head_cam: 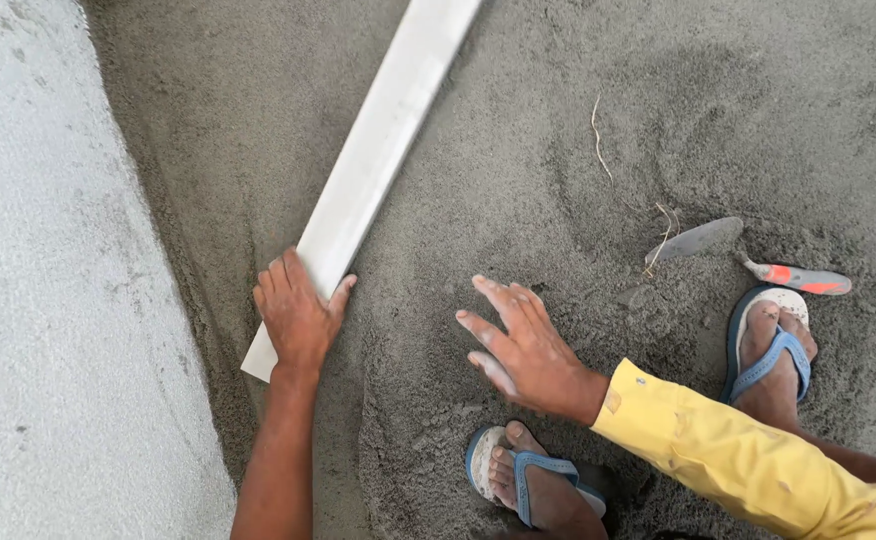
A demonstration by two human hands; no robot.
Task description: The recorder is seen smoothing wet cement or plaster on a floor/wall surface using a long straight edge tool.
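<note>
The left hand [298, 318] grips the near end of a long white straightedge board [378, 150] lying across the grey sand bed [518, 170] beside a concrete slab [48, 260]. The right hand [523, 350], fingers spread and empty, presses the sand. With only 1 hand on it, the board could tilt and gouge the surface; the 2 blue sandals [528, 475] may dent it. A trowel [748, 255] lies well apart.

I see no packages, labels, signs or screens anywhere in this view.
</note>
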